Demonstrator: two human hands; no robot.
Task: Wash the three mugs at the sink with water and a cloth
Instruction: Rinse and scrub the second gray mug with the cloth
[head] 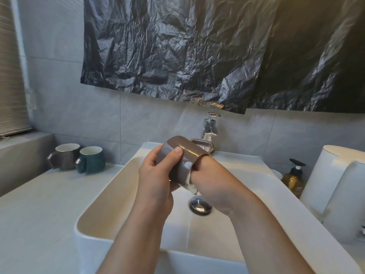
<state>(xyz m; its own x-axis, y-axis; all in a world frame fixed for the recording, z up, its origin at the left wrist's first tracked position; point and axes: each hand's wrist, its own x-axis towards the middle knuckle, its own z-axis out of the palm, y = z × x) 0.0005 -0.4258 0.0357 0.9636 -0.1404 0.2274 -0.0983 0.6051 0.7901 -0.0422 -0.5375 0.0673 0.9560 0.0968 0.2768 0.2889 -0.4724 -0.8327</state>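
one brown mug [182, 161] lies tilted above the sink [110, 196], the left hand [158, 175] wrapped around its body while the right hand [215, 182] is pushed into its mouth, closed on one white cloth [192, 185]. two more mugs, a grey mug [66, 156] and a green mug [91, 159], stand touching on the counter [39, 214] to the left, and one faucet [209, 127] stands behind the sink.

Black plastic sheet [217, 52] hangs above; amber pump bottle [293, 179] (right) beside white container [325, 175].
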